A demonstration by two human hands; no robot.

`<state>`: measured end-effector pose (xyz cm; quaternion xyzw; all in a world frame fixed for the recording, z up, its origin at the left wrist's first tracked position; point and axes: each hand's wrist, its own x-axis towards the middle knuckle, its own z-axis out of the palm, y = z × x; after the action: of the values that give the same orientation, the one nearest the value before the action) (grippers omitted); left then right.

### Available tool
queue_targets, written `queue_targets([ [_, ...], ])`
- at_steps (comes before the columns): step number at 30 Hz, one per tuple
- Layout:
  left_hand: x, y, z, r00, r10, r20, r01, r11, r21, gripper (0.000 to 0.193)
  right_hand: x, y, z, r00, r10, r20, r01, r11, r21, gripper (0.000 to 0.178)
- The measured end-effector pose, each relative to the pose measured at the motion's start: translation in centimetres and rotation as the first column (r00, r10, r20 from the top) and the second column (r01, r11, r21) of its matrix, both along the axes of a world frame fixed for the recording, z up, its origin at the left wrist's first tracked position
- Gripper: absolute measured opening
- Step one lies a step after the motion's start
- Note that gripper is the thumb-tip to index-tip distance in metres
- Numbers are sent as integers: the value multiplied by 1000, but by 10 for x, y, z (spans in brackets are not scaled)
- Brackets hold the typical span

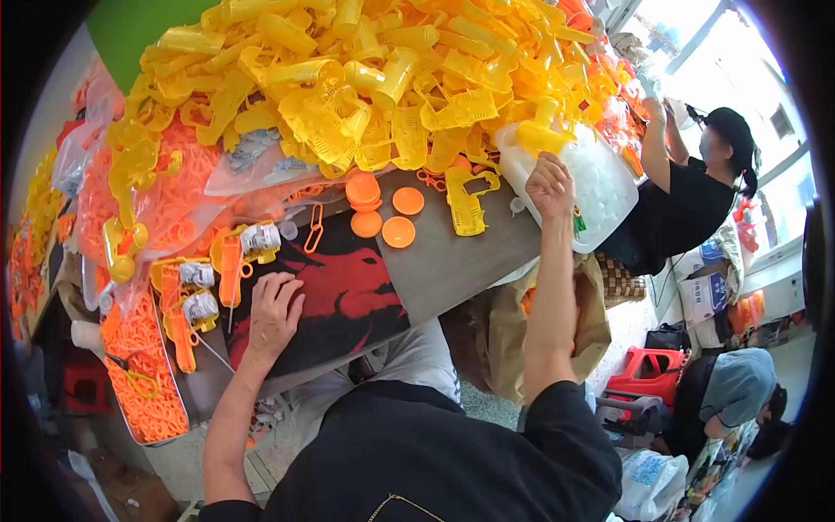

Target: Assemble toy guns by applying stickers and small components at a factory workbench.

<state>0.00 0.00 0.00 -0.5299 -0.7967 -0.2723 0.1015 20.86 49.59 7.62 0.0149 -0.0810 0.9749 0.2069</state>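
Observation:
My left hand (276, 313) lies on a black mat with a red design (348, 287), fingers spread and loosely bent, holding nothing. Beside it are several yellow toy-gun-like assemblies (246, 244) with orange parts and silvery cylinders. My right hand (551, 187) is raised at the right, its fingers pinched at the lower end of a yellow plastic part (544, 135). Behind that part stands a white plastic container (600, 187) holding whitish pieces. Between my hands lie orange round caps (398, 232), an orange loop-shaped piece (314, 228) and a yellow gun-shaped shell (467, 202).
A large heap of yellow plastic parts (374, 78) covers the far side. Orange pieces fill a tray (143, 391) at the left, with scissors (139, 381) on top. At the right are a brown sack (500, 348), a red stool (644, 370) and two other people (687, 196).

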Motion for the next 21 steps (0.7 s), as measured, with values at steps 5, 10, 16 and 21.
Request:
queue_targets([
  [5, 10, -14, -2, 999, 39, -25, -38, 998, 41, 26, -36, -22, -23, 869, -32, -493, -77, 977, -198, 37],
  [10, -3, 9, -10, 998, -43, -45, 49, 990, 129, 25, -25, -56, -7, 922, 148, -359, -39, 955, 294, 28],
  [16, 47, -16, -4, 977, 213, -27, -161, 811, 563, 32, -38, -187, -9, 656, 20, 755, -754, -36, 656, 38],
  [21, 87, -43, 20, 962, 247, -117, -214, 946, 244, 40, -100, -245, -38, 874, -209, 439, -420, -780, 464, 40],
])
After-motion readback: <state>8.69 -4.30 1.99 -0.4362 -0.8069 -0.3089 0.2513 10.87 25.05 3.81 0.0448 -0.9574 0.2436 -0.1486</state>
